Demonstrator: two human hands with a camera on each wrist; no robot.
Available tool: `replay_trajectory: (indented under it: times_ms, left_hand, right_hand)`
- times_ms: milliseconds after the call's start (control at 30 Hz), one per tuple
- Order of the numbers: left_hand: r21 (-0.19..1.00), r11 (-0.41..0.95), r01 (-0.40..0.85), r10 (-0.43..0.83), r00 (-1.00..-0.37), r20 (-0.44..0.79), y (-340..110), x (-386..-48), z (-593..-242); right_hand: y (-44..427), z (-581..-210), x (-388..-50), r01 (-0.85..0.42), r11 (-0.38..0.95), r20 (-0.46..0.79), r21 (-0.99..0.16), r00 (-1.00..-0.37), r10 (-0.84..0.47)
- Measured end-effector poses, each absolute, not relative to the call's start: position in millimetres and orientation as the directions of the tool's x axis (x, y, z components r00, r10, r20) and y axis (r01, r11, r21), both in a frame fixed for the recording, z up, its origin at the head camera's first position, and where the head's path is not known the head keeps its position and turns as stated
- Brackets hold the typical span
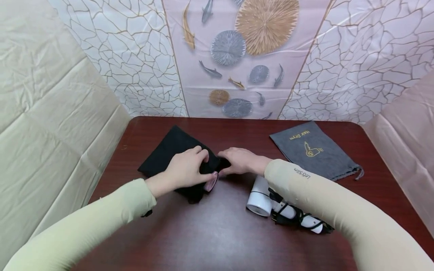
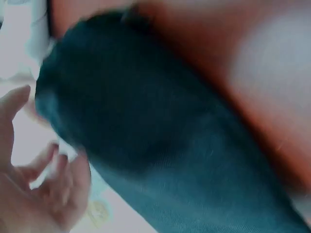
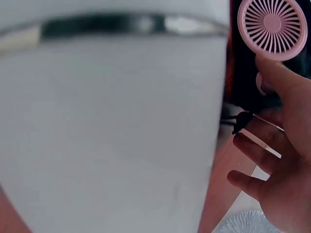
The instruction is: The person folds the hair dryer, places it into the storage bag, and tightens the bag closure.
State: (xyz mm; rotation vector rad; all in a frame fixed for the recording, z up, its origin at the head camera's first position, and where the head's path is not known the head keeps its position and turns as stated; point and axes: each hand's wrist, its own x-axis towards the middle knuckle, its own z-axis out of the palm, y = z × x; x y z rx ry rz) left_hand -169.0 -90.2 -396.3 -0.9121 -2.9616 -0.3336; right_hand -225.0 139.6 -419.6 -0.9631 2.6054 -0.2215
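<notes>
A black drawstring pouch [image 1: 169,150] lies left of the table's middle, its mouth toward the right. A pink device with a round slotted grille [image 3: 272,22] shows at the mouth; the cloth hides the rest. My left hand [image 1: 190,167] grips the pouch near the mouth, fingers bent over the cloth and thumb by the pink rim. At the mouth's far side, my right hand [image 1: 242,161] pinches the pouch's edge, its thumb against the grille. A black cord end [image 3: 243,120] lies by the right fingers. The left wrist view is blurred and shows the pouch [image 2: 146,111] close up.
Under the right forearm lies a white hair dryer [image 1: 260,197] with its black cord [image 1: 300,216] tied around the handle. A grey drawstring pouch [image 1: 325,160] marked "Hair Dryer" lies at the far right. A patterned cloth [image 1: 142,56] hangs behind the brown table [image 1: 217,241].
</notes>
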Motion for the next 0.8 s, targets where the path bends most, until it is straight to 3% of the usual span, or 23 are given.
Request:
replay_trajectory:
  times_ms: [133, 267, 567, 800]
  left_hand:
    - [0.024, 0.829, 0.559, 0.545, -0.817, 0.19, -88.9, -147.3, -411.8]
    - [-0.049, 0.843, 0.535, 0.532, -0.817, 0.221, -86.6, -135.2, -425.9]
    - [-0.06, 0.841, 0.537, 0.528, -0.794, 0.303, -92.9, -128.8, -434.5]
    - [-0.035, 0.818, 0.574, 0.547, -0.756, 0.359, -109.8, -131.8, -435.7]
  right_hand:
    - [141.6, -417.8, -227.7, -0.616, 0.744, -0.274, -0.26, -0.692, -0.668]
    - [139.2, -418.7, -230.5, -0.659, 0.704, -0.228, -0.263, -0.667, -0.709]
    - [133.9, -422.4, -236.5, -0.752, 0.617, -0.106, -0.231, -0.611, -0.784]
    - [137.3, -411.1, -235.5, -0.745, 0.587, -0.068, -0.317, -0.599, -0.798]
